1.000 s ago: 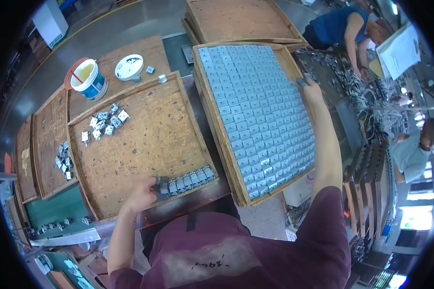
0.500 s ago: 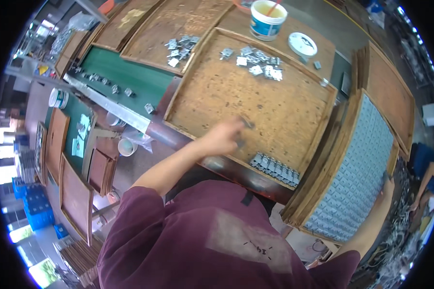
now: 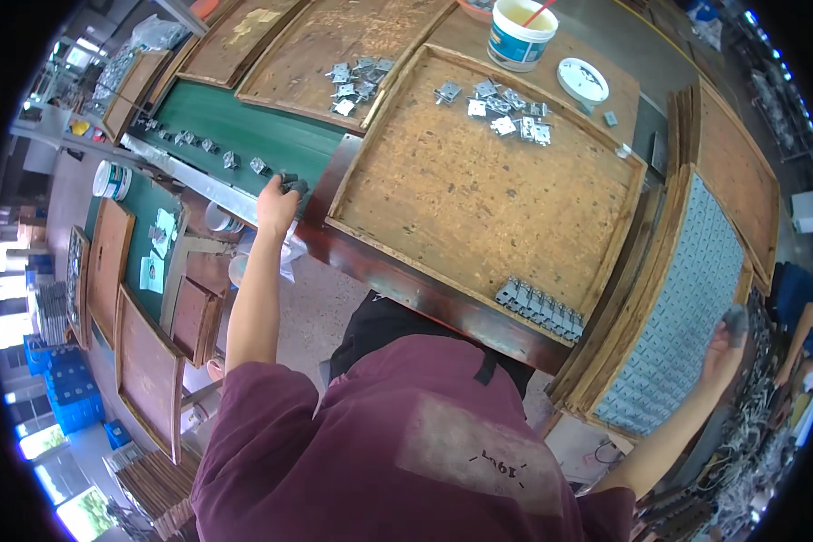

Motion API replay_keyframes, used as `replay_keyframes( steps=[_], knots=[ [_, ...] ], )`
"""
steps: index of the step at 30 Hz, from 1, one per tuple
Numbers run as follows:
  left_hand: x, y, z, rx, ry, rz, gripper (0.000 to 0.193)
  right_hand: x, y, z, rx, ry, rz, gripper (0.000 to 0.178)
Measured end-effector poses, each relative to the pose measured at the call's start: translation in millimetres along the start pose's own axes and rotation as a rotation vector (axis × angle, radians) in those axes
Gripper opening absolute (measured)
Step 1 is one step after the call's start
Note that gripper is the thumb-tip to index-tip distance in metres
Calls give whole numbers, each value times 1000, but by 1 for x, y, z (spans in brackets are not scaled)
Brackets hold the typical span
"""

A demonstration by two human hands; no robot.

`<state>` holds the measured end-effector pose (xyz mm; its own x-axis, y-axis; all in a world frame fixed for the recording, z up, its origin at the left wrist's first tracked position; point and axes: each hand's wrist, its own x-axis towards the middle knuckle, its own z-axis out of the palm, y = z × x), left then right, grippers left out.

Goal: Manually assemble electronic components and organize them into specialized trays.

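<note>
My left hand [image 3: 277, 206] reaches to the near end of a green conveyor belt [image 3: 289, 143]. Its fingers, dark at the tips, close on a small metal bracket, mostly hidden by them. Several similar brackets [image 3: 231, 160] lie spaced along the belt. At the far right, my right hand [image 3: 721, 354] pinches a small grey piece [image 3: 736, 322], blurred, above the edge of a tray packed with rows of grey metal parts [image 3: 673, 312]. Between my hands, a shallow wooden tray [image 3: 461, 194] holds a row of joined-up metal pieces [image 3: 540, 309] at its near right corner and loose brackets [image 3: 504, 110] at its far side.
Behind the tray stand a white-and-blue bucket [image 3: 519, 41] with a red stick and a white lid [image 3: 584, 81]. Another wooden tray [image 3: 334, 41] with a bracket pile lies beyond the belt. More trays [image 3: 732, 163] are stacked at right. A person's arm [image 3: 797, 339] shows at the far right.
My left hand has swung left from over the wooden tray to the belt's end and closed on the bracket there. My right hand has lifted slightly at the parts tray's edge, a grey piece now showing.
</note>
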<state>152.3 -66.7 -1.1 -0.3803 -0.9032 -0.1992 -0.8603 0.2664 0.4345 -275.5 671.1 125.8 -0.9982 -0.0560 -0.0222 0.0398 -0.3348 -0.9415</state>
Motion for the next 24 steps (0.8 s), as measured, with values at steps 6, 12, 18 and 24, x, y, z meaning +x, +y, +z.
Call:
replay_keyframes(
  steps=[6,12,18,24],
  knots=[
    [-86,110,-7,-1195,-480,223,41,-132,48,152,-305,-115,44,36],
    [-174,183,0,-1297,-810,437,45,-207,65,277,-275,-379,123,37],
    [-209,207,3,-1228,-1088,506,43,-226,68,294,-1006,-611,-399,36],
    [-225,214,-4,-1051,-1041,580,42,-225,71,293,-1071,-668,-631,30]
  ],
)
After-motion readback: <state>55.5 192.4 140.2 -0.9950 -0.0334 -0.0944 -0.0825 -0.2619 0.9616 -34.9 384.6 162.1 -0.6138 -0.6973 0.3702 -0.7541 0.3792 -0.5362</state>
